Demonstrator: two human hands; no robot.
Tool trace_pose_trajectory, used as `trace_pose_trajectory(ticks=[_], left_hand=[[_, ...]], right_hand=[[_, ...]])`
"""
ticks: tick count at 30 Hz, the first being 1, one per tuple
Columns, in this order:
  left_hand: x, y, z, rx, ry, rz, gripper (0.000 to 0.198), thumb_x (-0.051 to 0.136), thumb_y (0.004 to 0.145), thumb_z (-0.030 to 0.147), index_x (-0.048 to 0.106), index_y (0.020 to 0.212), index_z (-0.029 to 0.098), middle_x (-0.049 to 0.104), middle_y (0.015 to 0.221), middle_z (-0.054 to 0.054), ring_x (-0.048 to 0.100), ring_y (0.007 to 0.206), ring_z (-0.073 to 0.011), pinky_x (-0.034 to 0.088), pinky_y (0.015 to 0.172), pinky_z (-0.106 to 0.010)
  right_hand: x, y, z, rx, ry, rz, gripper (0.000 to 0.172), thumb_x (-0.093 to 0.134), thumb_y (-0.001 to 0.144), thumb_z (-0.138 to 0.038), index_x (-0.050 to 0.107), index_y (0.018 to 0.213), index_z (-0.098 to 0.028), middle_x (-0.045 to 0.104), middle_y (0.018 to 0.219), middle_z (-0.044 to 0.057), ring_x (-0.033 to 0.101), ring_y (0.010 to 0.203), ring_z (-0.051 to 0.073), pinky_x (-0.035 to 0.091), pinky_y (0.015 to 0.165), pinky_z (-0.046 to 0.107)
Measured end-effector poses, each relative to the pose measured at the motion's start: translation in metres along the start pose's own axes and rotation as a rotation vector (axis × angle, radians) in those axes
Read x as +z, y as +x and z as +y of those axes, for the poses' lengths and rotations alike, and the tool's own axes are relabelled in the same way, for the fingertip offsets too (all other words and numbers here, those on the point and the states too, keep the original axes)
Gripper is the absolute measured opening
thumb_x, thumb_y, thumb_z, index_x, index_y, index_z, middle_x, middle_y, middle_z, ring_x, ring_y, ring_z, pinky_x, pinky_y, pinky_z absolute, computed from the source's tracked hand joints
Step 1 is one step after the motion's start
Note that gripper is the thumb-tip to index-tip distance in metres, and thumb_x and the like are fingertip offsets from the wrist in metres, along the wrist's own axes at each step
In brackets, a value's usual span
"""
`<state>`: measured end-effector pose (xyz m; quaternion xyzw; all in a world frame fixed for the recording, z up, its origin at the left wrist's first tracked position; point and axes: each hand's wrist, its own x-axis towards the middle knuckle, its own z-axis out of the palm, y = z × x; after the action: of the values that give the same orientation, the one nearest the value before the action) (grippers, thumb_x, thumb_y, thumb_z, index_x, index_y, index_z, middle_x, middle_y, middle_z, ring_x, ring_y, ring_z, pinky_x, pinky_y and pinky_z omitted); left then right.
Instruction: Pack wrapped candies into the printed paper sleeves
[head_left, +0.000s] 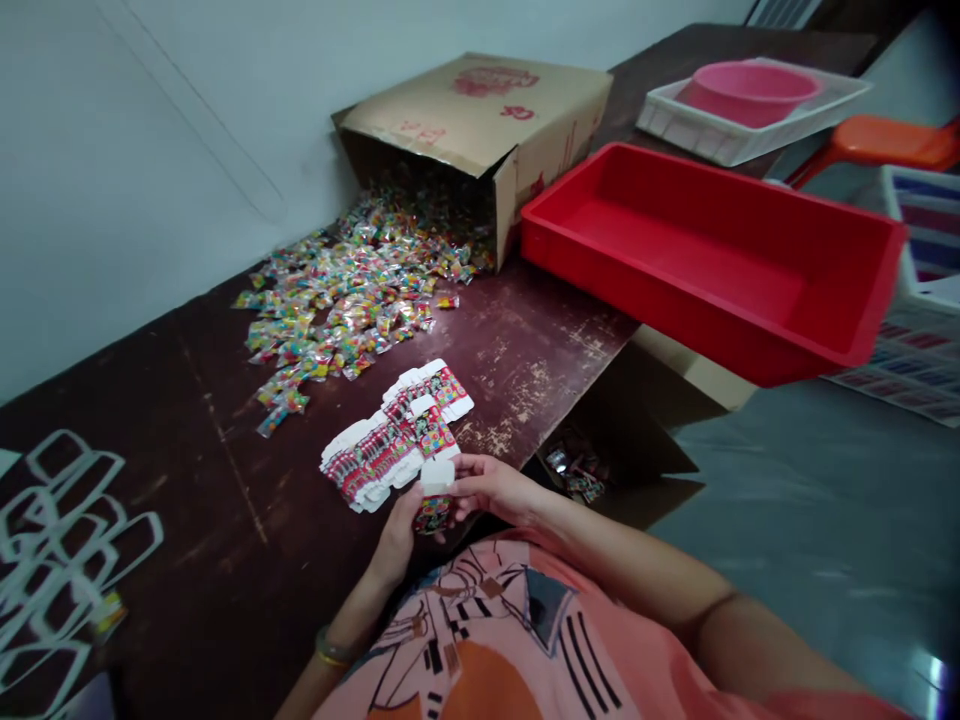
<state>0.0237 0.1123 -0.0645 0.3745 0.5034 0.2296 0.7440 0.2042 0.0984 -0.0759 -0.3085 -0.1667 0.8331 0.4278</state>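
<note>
Both my hands hold one small flat printed carton (435, 492) at the near edge of the dark wooden table (225, 500). My left hand (397, 535) grips its lower end from below, and my right hand (491, 487) pinches its right side. Just beyond them lies a fanned stack of the same flat red-and-white cartons (394, 435). Farther back, a heap of small colourful wrapped sweets (345, 290) spreads over the table.
A tipped cardboard box (487, 130) lies open behind the sweets. A red plastic tray (712, 260) overhangs the table's right edge. A white tray with a pink basin (750, 95) sits far right. An open carton (600, 460) stands on the floor.
</note>
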Motion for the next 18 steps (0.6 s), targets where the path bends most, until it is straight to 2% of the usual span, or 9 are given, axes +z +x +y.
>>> trace_pose_trajectory(ticks=[3, 5, 7, 9, 11, 14, 18], left_hand=[[-0.002, 0.000, 0.006, 0.099, 0.177, -0.103, 0.049, 0.055, 0.080, 0.047, 0.061, 0.113, 0.012, 0.068, 0.091, -0.009, 0.060, 0.078, -0.0226, 0.047, 0.057, -0.026], [-0.004, 0.000, 0.010, 0.147, 0.299, -0.152, 0.041, 0.058, 0.079, 0.040, 0.063, 0.108, 0.013, 0.066, 0.089, -0.007, 0.057, 0.076, -0.0205, 0.046, 0.058, -0.025], [-0.006, 0.002, 0.011, 0.183, 0.372, -0.147, 0.030, 0.058, 0.077, 0.035, 0.066, 0.097, 0.013, 0.063, 0.081, -0.005, 0.053, 0.071, -0.0176, 0.044, 0.056, -0.023], [-0.008, 0.005, 0.008, 0.181, 0.357, -0.106, 0.023, 0.056, 0.077, 0.032, 0.065, 0.088, 0.014, 0.059, 0.075, -0.002, 0.051, 0.068, -0.0161, 0.043, 0.054, -0.023], [-0.009, 0.007, 0.003, 0.147, 0.285, -0.063, 0.021, 0.051, 0.079, 0.030, 0.064, 0.084, 0.015, 0.056, 0.074, -0.002, 0.051, 0.069, -0.0163, 0.043, 0.055, -0.024], [-0.009, 0.009, -0.002, 0.109, 0.151, -0.085, 0.023, 0.051, 0.078, 0.028, 0.065, 0.090, 0.014, 0.059, 0.081, -0.003, 0.053, 0.076, -0.0183, 0.046, 0.062, -0.027], [-0.011, 0.005, -0.005, 0.100, -0.036, -0.220, 0.036, 0.055, 0.080, 0.031, 0.060, 0.112, 0.016, 0.063, 0.100, -0.007, 0.055, 0.090, -0.0217, 0.047, 0.074, -0.032]], right_hand=[[-0.001, 0.006, 0.002, 0.050, -0.080, -0.002, 0.035, 0.076, 0.063, -0.017, 0.063, 0.096, -0.016, 0.063, 0.076, -0.003, 0.051, 0.046, 0.003, 0.051, 0.051, 0.020], [0.000, 0.008, 0.002, 0.048, -0.262, -0.026, 0.032, 0.070, 0.067, -0.015, 0.064, 0.099, -0.017, 0.063, 0.077, -0.002, 0.050, 0.046, 0.004, 0.048, 0.049, 0.021], [0.003, 0.006, 0.000, -0.094, -0.553, -0.043, 0.025, 0.065, 0.072, -0.015, 0.067, 0.097, -0.017, 0.064, 0.081, 0.001, 0.056, 0.056, 0.008, 0.049, 0.055, 0.023], [0.009, 0.002, -0.004, -0.315, -0.838, -0.092, 0.022, 0.061, 0.079, -0.017, 0.070, 0.098, -0.018, 0.064, 0.091, 0.004, 0.061, 0.077, 0.014, 0.050, 0.072, 0.028], [0.014, -0.002, -0.008, -0.480, -1.003, -0.142, 0.023, 0.054, 0.088, -0.023, 0.070, 0.103, -0.019, 0.064, 0.102, 0.006, 0.059, 0.094, 0.017, 0.047, 0.085, 0.031], [0.018, -0.002, -0.016, -0.492, -1.036, -0.151, 0.028, 0.048, 0.093, -0.031, 0.070, 0.106, -0.020, 0.066, 0.101, 0.007, 0.060, 0.091, 0.016, 0.046, 0.085, 0.031], [0.014, 0.008, -0.019, -0.406, -0.962, -0.077, 0.026, 0.058, 0.087, -0.037, 0.072, 0.102, -0.020, 0.070, 0.092, 0.005, 0.063, 0.083, 0.017, 0.049, 0.078, 0.029]])
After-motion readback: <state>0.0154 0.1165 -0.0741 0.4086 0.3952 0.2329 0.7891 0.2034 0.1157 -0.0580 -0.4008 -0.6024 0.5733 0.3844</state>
